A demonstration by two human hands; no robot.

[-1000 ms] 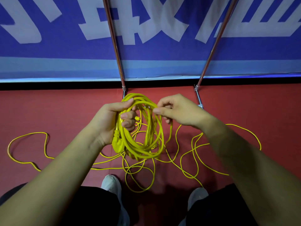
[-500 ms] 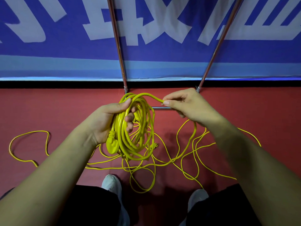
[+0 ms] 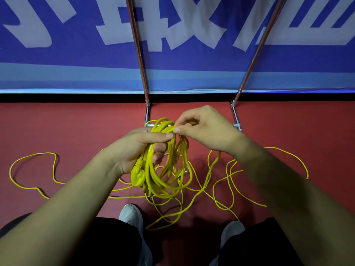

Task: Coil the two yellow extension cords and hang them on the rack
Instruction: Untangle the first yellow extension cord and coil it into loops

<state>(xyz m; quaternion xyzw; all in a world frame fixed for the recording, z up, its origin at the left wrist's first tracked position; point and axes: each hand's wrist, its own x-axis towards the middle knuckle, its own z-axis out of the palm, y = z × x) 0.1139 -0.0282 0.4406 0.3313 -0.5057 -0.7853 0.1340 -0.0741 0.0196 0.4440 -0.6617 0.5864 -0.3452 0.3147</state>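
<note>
The left hand (image 3: 132,150) grips the coil (image 3: 163,181) of yellow extension cord: the thumb lies across the top of the bundle and the fingers curl through the loops from below. The coil hangs from this hand, above the red floor (image 3: 67,131). A yellow plug (image 3: 137,176) hangs at the left side of the coil, just below the left palm.

The right hand (image 3: 208,129) pinches a strand at the top of the coil between thumb and forefinger. Its thumb tip sits just beside the left thumb tip; the remaining fingers are curled.

Loose cord (image 3: 228,181) lies on the floor in irregular loops under and to the right of the coil. A further run (image 3: 32,156) extends well to the left. Which loose strand belongs to which of the two cords cannot be determined.

The rack (image 3: 146,112) stands directly behind the hands. Its two metal poles rise in front of a blue banner (image 3: 57,60) with pale lettering.

Two light shoes (image 3: 131,215) are visible at the bottom edge, near the lowest cord loops
</note>
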